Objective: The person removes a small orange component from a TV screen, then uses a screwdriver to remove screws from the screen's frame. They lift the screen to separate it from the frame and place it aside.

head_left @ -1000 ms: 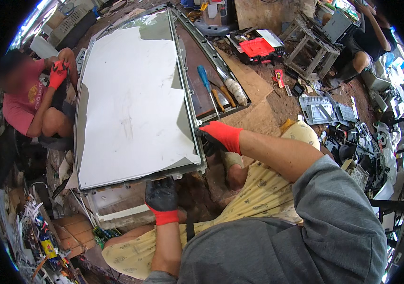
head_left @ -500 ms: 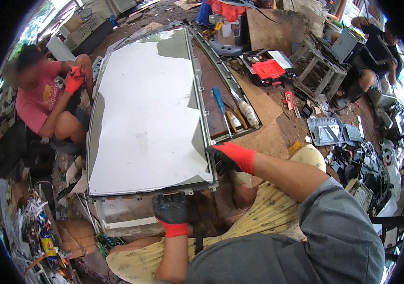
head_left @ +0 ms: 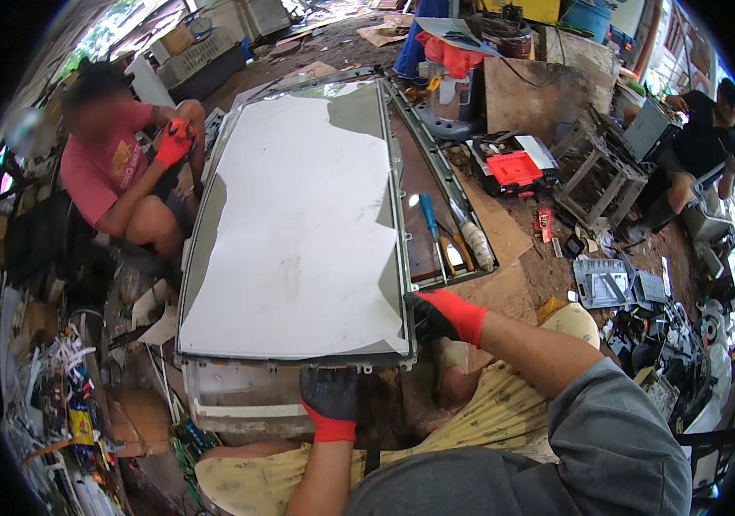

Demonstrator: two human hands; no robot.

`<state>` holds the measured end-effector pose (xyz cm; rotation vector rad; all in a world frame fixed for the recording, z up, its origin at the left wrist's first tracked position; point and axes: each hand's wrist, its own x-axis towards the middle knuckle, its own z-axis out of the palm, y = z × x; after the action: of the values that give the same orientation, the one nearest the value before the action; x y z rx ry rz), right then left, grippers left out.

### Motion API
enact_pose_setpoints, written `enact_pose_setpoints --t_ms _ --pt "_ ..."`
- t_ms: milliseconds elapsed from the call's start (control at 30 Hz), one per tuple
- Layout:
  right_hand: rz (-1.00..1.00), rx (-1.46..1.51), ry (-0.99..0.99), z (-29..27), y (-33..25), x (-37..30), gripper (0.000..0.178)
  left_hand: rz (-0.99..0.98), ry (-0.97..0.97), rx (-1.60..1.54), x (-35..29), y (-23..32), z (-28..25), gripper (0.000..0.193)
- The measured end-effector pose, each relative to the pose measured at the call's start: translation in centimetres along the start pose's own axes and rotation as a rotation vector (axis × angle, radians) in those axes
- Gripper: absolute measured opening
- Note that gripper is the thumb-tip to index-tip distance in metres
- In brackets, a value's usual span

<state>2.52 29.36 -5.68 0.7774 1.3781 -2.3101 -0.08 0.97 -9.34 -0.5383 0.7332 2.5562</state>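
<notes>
A large flat screen panel (head_left: 298,232) lies in front of me, framed in dark metal, with a ragged-edged white sheet over grey. My left hand (head_left: 330,394), in a black and red glove, holds the near edge, its fingertips partly hidden at the frame. On the near right corner, my right hand (head_left: 440,316), gloved alike, grips the side of the frame with its fingers curled. Under the panel a second frame with a brown surface shows at the right. On it lie a blue-handled screwdriver (head_left: 428,218), a tool with orange-brown handles (head_left: 455,251) and a pale wrapped bundle (head_left: 476,244).
A person in a pink shirt (head_left: 109,168) squats at the left beside the panel; another in black (head_left: 698,138) sits far right. A toolbox with a red tray (head_left: 513,169) and a wooden stool (head_left: 599,185) stand beyond. Scrap piles (head_left: 655,353) flank me.
The whole view has shifted, so everything appears lower and further right. Both hands stay at the same places on the panel. The person at the left still has hands together.
</notes>
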Motion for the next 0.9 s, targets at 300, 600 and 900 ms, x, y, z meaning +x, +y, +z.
enact_pose_setpoints --t_ms 300,600,900 --pt "0.032 -0.084 -0.142 0.9 -0.4 -0.6 0.031 0.042 0.043 -0.079 -0.2 -0.1 -0.6 0.031" --pt "0.012 -0.231 -0.076 0.4 0.1 0.2 0.038 0.131 0.009 0.043 0.2 -0.3 -0.6 0.035" --pt "-0.038 -0.244 -0.096 0.5 -0.1 0.0 0.041 0.197 0.001 0.124 0.4 -0.6 -1.2 0.026"
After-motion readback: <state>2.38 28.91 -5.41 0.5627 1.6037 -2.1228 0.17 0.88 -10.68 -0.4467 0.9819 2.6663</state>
